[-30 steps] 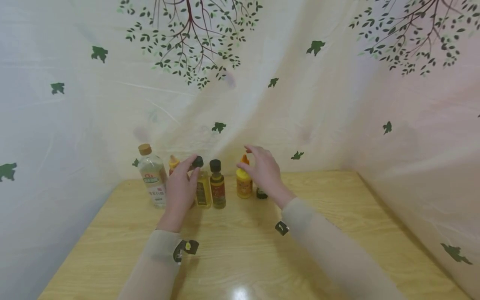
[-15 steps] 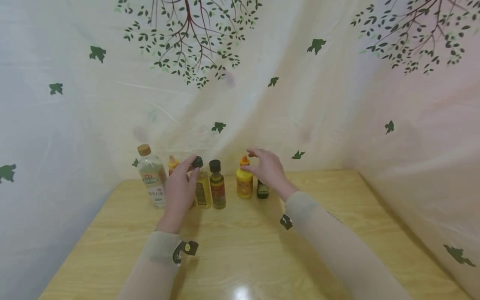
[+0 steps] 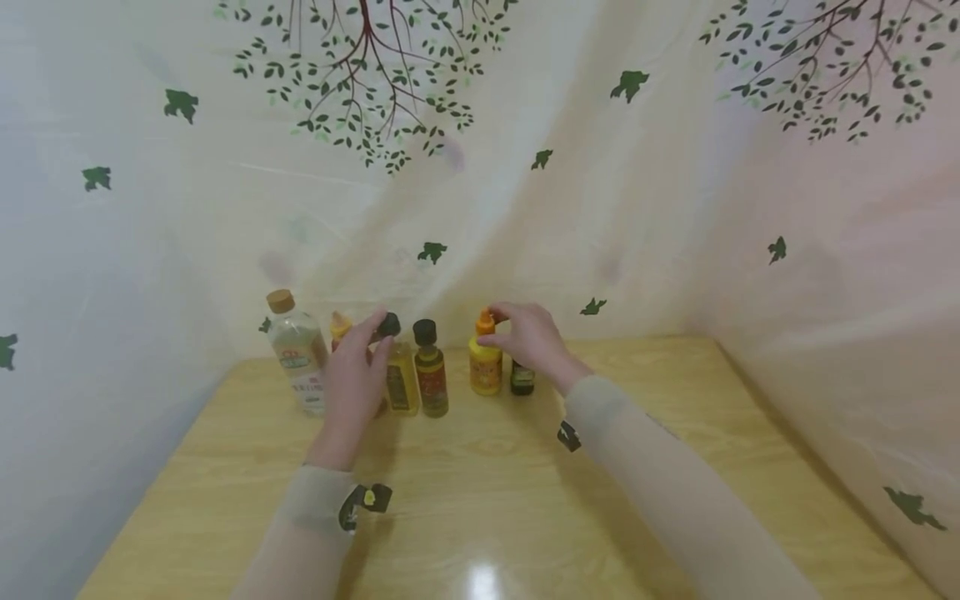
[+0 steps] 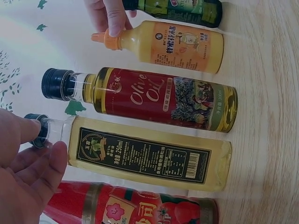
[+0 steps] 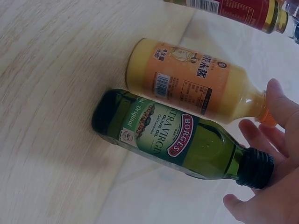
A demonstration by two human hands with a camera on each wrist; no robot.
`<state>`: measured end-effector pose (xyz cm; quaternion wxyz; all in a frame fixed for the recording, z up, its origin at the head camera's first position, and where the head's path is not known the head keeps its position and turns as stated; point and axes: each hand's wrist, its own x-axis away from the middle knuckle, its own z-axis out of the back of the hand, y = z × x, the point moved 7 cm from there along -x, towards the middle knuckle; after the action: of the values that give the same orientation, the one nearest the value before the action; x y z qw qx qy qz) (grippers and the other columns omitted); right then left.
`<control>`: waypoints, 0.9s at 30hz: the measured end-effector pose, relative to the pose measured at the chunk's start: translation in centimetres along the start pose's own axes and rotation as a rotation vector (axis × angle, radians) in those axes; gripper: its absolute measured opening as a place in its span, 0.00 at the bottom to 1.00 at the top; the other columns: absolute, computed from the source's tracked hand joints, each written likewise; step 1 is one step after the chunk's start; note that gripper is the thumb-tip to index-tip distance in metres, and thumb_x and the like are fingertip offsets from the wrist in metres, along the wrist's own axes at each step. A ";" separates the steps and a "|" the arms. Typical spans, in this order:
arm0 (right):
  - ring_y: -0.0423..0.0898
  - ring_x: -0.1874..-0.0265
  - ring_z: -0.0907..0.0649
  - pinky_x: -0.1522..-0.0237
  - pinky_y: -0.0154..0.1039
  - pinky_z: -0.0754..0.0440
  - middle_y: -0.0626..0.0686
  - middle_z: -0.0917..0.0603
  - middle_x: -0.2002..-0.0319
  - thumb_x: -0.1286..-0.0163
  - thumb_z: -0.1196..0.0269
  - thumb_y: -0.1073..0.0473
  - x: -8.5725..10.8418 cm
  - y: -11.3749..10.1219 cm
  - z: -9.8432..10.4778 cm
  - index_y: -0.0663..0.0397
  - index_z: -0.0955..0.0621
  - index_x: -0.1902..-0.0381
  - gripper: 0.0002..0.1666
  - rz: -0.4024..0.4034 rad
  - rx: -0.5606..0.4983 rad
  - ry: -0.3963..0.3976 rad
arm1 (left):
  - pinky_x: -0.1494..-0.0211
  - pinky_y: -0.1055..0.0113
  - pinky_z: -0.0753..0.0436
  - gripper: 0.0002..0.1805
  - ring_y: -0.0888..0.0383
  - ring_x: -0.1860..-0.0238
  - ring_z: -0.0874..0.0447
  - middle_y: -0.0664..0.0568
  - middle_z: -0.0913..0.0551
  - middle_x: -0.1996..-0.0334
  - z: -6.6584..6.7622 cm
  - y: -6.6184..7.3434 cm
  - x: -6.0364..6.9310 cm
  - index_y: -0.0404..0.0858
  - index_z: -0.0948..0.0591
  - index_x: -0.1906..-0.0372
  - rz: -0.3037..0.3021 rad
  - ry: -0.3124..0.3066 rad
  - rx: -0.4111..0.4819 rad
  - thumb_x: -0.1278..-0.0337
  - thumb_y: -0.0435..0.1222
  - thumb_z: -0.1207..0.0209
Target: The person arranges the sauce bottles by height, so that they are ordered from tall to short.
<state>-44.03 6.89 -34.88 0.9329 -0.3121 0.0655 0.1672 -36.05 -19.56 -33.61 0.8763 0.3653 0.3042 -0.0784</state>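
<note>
My left hand (image 3: 351, 379) pinches the black cap of a clear bottle of yellow oil (image 4: 145, 151) with a dark label. At the orange cap of a yellow honey-mustard squeeze bottle (image 3: 486, 372), the thumb and fingers of my right hand (image 3: 529, 337) close from the right side. Both bottles stand upright on the table. Between them is an olive oil bottle (image 4: 163, 100) with a red label, untouched. A small green olive oil bottle (image 5: 163, 133) stands right beside the mustard, partly behind my right hand in the head view.
A red squeeze bottle (image 4: 159, 205) stands left of the oil, mostly hidden by my left hand in the head view. Farthest left is a tall clear bottle (image 3: 297, 354) with a brown cap. A printed cloth (image 3: 480, 208) hangs behind the wooden table (image 3: 465, 500).
My right hand first drew slightly right, then came down and left, its fingers closing onto the orange cap. The left hand keeps its place at the black cap. The head view shifted slightly.
</note>
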 end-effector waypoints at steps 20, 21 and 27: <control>0.53 0.32 0.16 0.13 0.56 0.67 0.53 0.10 0.37 0.18 0.31 0.47 0.7 -1.6 0.4 0.55 0.17 0.29 0.28 0.106 0.162 0.008 | 0.55 0.48 0.15 0.25 0.44 0.60 0.15 0.37 0.13 0.37 0.0 0.6 -0.4 0.38 0.22 0.23 -0.004 -0.004 -0.014 0.18 0.33 0.37; 0.53 0.31 0.16 0.13 0.56 0.68 0.53 0.10 0.37 0.18 0.32 0.47 0.8 -1.9 0.4 0.55 0.17 0.29 0.27 0.112 0.172 0.013 | 0.55 0.48 0.15 0.25 0.44 0.61 0.15 0.37 0.13 0.36 0.0 0.7 -0.5 0.38 0.22 0.23 -0.011 0.003 -0.008 0.18 0.33 0.37; 0.49 0.35 0.13 0.13 0.57 0.68 0.50 0.08 0.42 0.20 0.30 0.47 1.7 -3.4 0.1 0.53 0.14 0.37 0.22 0.193 0.196 0.024 | 0.56 0.51 0.16 0.25 0.45 0.61 0.16 0.38 0.14 0.35 0.0 0.2 -0.2 0.38 0.22 0.23 -0.016 -0.004 -0.003 0.18 0.33 0.37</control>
<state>-41.28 4.87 -33.32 0.9377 -0.2138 0.1221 0.2452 -36.18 -19.44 -33.38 0.8767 0.3617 0.3054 -0.0855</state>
